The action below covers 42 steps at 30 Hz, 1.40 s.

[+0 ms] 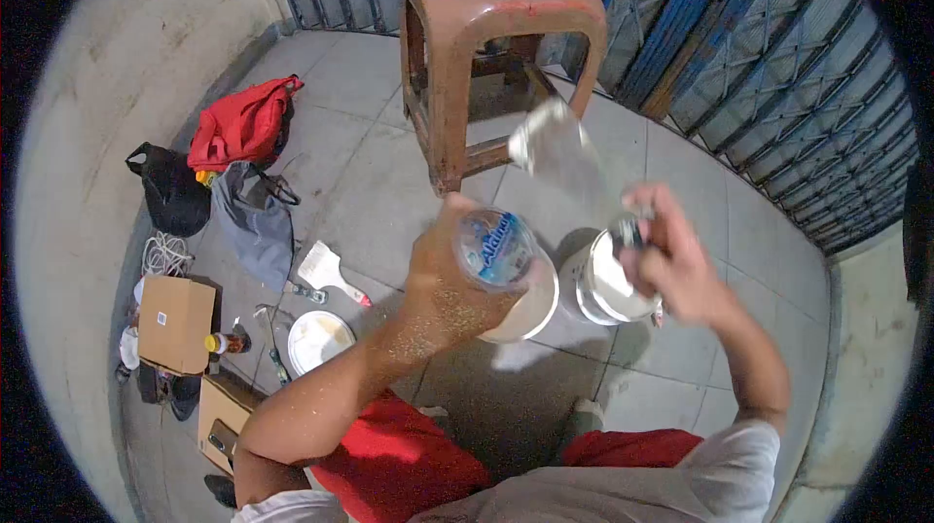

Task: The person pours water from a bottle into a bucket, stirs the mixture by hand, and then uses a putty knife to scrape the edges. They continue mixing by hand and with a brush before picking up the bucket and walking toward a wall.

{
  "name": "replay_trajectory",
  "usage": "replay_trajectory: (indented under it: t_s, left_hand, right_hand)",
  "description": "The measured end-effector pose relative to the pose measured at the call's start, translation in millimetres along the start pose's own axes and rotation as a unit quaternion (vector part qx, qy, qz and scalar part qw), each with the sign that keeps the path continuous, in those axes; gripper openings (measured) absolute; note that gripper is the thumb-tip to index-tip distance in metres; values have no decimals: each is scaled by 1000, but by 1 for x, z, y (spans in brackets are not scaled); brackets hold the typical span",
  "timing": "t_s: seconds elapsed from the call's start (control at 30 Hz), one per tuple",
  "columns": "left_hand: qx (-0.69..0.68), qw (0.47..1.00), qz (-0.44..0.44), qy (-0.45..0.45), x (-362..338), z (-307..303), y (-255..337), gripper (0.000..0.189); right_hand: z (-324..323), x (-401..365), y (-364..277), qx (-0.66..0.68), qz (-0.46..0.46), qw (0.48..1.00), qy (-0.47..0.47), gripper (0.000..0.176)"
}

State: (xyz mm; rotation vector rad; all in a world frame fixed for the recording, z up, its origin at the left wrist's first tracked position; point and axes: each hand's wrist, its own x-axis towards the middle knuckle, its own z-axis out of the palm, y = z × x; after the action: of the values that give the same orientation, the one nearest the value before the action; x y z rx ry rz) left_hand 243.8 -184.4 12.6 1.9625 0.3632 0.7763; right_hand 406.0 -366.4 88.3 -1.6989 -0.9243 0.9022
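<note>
My left hand (443, 270) is wrapped round a clear plastic cup (496, 249) with blue lettering, above a whitish bucket (538, 314). Pale specks dot the back of this hand and wrist. To the right, my right hand (681, 265) has its fingers closed round the dark handle of a scraper-like tool. The tool's wide pale blade (559, 153) points up and left, blurred by motion. Below this hand stands a second white bucket (592, 289); its contents look white. What the cup contains cannot be made out clearly.
A brown plastic stool (448, 27) stands ahead, before a folding metal gate (671, 27). Left on the tiled floor are a red bag (238, 129), a grey bag (253, 221), a white spatula (331, 272), a white lid (321, 340) and a cardboard box (175, 324).
</note>
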Motion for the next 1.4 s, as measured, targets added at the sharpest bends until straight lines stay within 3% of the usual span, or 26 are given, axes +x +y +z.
replay_trajectory:
  t_s: [0.07,0.17,0.2,0.27,0.5,0.8,0.9,1.03,1.1,1.23,1.4]
  left_hand:
    - [-21,1000,-11,-4,-2,2,2,52]
    - [65,995,51,48,-2,5,12,51]
    - [118,990,46,53,-2,7,17,51]
    - [218,972,64,53,0,8,26,50]
    - [126,988,57,68,-5,17,37,53]
    - [136,990,30,36,-7,21,42,52]
    - [150,988,18,40,-7,20,44,52]
    - [172,984,25,37,-9,18,45,53]
    - [176,983,33,36,-11,19,45,53]
    - [128,991,17,42,-9,19,45,51]
    - [105,992,30,64,-6,17,49,49]
  right_hand:
    - [-1,-26,9,-162,-84,983,-28,33]
    - [-4,-48,-3,-257,-140,956,-31,31]
    - [-6,-54,-11,-255,-93,961,-45,29]
    - [-8,-59,-8,-256,-115,959,-50,30]
    - [-8,-67,11,-264,-266,926,-56,39]
    - [-11,-82,-4,-306,-192,928,-90,51]
    - [-5,-80,5,-281,-241,926,-66,52]
    - [1,-79,-2,-277,-225,932,-72,52]
    - [4,-77,-2,-269,-204,939,-67,40]
    - [8,-76,-3,-266,-224,936,-58,44]
    - [0,-81,-20,-273,-208,939,9,30]
